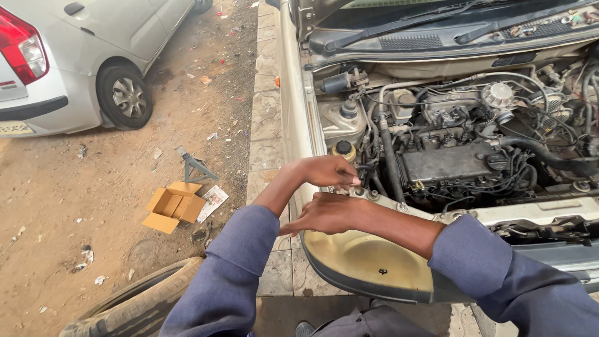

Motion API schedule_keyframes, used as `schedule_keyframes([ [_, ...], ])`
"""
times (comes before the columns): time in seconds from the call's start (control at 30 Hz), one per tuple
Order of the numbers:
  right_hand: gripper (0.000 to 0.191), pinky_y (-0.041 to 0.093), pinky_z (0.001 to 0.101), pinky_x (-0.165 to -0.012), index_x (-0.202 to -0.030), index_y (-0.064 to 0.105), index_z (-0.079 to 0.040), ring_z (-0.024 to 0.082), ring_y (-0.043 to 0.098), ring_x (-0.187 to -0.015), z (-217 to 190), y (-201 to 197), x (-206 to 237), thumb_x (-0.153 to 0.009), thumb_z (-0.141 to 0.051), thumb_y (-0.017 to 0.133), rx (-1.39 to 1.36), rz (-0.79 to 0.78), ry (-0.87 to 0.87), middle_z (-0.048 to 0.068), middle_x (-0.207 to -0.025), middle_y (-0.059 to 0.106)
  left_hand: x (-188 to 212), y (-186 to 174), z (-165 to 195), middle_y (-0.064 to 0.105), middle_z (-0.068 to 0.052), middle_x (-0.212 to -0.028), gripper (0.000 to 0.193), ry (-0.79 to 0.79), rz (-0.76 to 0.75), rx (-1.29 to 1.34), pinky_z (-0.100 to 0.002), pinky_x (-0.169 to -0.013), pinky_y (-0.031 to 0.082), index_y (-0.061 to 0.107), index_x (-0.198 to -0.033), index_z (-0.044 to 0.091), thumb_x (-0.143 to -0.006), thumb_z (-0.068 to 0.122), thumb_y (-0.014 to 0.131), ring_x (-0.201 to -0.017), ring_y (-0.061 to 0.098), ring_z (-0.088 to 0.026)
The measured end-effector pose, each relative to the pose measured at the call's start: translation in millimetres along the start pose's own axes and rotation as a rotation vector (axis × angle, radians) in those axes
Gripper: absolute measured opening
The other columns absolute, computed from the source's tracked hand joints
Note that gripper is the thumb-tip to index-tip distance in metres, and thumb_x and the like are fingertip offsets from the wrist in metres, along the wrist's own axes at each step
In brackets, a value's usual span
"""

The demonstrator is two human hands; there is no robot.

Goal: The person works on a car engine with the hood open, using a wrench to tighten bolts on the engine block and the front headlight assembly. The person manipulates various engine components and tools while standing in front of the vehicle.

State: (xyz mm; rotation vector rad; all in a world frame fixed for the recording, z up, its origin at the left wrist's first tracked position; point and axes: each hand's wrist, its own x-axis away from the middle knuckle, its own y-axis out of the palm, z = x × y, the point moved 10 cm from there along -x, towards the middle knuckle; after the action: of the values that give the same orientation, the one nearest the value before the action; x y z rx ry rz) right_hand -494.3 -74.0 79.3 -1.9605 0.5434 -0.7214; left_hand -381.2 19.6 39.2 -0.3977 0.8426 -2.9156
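Sleeves of blue cloth cover both forearms, which cross in front of the car's front corner. Below them lies the headlight (368, 262), yellowed and cloudy, with a small dark mark on its lens. The right hand (327, 213) reaches leftward across the body and rests at the top edge of the headlight, its fingers curled under; what they hold, if anything, cannot be told. Just above it the left hand (327, 171) bends down at the wrist, fingertips pinched narrow on a small fitting at the front panel (412, 209), too small to make out. Beyond is the open engine bay (462, 143) with hoses and a dark engine cover. On the dirt lie a tyre (134, 299), an open cardboard box (173, 205) and a jack stand (194, 167). Farther off stands a silver car (75, 56).
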Motion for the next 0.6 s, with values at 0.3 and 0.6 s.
schedule_keyframes([
  [0.3, 0.069, 0.060, 0.0418, -0.076, -0.154, 0.037, -0.049, 0.025, 0.075, -0.082, 3.4, -24.0, 15.7, -0.101, -0.006, 0.049, 0.088, 0.168, -0.152, -0.002, -0.120, 0.076, 84.7, -40.1, -133.4, 0.074, -0.016, -0.101, 0.024, -0.202, 0.846, 0.514, -0.039, -0.075, 0.057, 0.070, -0.111, -0.002, -0.101, 0.016, 0.057, -0.088, 0.072, -0.022],
  [0.6, 0.066, 0.053, 0.0512, -0.074, -0.159, 0.039, -0.025, 0.033, 0.066, -0.068, 84.9, -71.0, 60.6, -0.096, -0.028, 0.060, 0.136, 0.270, 0.251, 0.014, -0.084, 0.075, 26.3, 103.8, -188.4, 0.070, -0.025, -0.120, 0.055, -0.335, 0.890, 1.209, -0.040, -0.092, 0.058, 0.058, -0.130, -0.009, -0.108, 0.039, 0.041, -0.104, 0.071, -0.031],
])
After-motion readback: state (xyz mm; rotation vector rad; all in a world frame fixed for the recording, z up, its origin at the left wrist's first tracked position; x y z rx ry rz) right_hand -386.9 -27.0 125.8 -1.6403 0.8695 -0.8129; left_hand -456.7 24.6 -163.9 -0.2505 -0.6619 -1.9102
